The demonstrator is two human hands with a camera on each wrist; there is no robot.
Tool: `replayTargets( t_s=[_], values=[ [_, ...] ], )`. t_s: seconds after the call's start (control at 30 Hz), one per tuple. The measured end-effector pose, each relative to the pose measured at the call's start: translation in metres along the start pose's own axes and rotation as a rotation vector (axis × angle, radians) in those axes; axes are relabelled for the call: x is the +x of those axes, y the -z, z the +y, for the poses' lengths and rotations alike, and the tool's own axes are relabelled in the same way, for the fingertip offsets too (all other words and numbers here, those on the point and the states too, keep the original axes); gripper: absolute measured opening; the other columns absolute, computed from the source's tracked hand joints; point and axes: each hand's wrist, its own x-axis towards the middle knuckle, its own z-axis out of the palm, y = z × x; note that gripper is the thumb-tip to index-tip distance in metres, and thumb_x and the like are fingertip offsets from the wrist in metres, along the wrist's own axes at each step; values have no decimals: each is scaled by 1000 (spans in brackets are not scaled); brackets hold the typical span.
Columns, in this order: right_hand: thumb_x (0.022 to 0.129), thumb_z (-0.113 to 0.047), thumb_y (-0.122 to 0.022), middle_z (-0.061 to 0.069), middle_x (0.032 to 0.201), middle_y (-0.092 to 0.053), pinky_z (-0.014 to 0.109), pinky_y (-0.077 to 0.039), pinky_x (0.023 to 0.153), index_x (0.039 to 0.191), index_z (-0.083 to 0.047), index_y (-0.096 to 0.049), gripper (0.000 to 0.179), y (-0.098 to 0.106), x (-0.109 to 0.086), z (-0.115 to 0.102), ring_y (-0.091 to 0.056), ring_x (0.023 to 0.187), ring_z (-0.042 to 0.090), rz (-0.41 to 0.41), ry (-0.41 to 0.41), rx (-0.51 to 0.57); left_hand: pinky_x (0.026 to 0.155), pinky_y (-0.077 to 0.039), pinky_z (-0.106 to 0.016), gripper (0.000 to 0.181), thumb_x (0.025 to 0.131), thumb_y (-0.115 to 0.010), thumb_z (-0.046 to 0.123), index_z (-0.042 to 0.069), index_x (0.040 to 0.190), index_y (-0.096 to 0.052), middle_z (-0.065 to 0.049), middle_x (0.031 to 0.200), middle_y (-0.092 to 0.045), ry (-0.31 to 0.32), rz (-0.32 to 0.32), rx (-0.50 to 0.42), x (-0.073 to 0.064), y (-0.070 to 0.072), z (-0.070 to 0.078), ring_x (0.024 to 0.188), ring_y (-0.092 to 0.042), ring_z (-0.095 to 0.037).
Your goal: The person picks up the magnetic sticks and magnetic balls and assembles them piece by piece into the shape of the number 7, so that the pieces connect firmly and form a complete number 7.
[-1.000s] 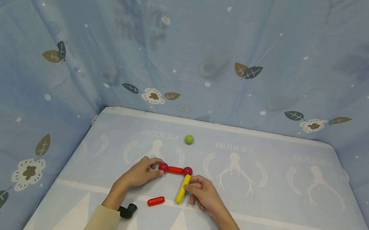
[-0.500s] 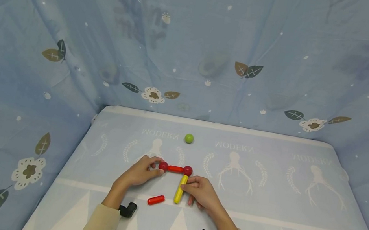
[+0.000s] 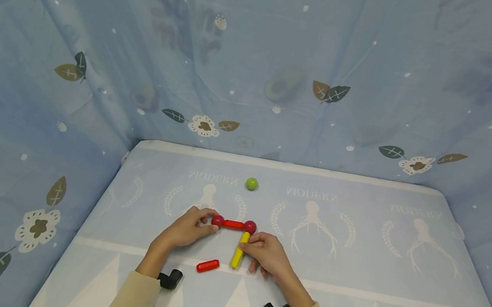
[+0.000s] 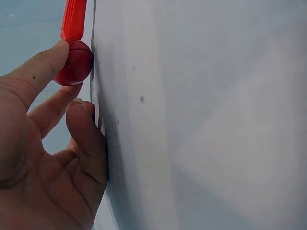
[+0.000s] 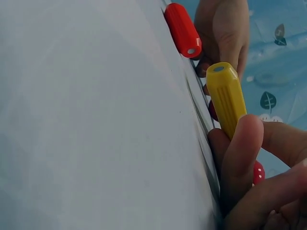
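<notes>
In the head view, two dark red balls sit at the ends of a short red rod (image 3: 233, 225). My left hand (image 3: 188, 228) pinches the left ball (image 3: 218, 221) between thumb and fingers; the left wrist view shows the thumb on this red ball (image 4: 76, 64). My right hand (image 3: 271, 256) holds a longer yellow rod (image 3: 236, 258) between thumb and fingers. Its far end meets the right red ball (image 3: 250, 226), and its near end points toward me. The right wrist view shows a grey disc in the free end of the yellow rod (image 5: 225, 91).
A loose red rod (image 3: 208, 265) lies nearer to me, between the two forearms. Farther back stands a green ball (image 3: 251, 183). A patterned cloth covers the table (image 3: 352, 275), and blue curtains (image 3: 260, 60) rise behind it and at the sides.
My right hand has shifted slightly left, swinging the near end of the yellow rod left, while its far end has come against the right red ball. My left hand has stayed on its ball.
</notes>
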Motion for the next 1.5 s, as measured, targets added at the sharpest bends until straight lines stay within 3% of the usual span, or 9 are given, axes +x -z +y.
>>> replayTargets(
  t_s=[1.0,1.5],
  values=[
    [88,-38,-78,5,69,-68,22,-33,32,100,-2,-60,42,-7,-2,1,-53,37,16,56,30,-56,66,-40,-34,37,91,-75,35,23,126,-67,-3,97,-50,10,6,-10,-2,-2,-1,81,-47,-20],
    [88,-39,-77,5,68,-68,22,-34,32,99,-2,-61,42,-7,0,3,-54,37,16,66,37,-61,68,-43,-34,43,92,-73,34,18,131,-64,-3,100,-53,23,31,11,-3,-2,4,82,-49,-18]
  ],
)
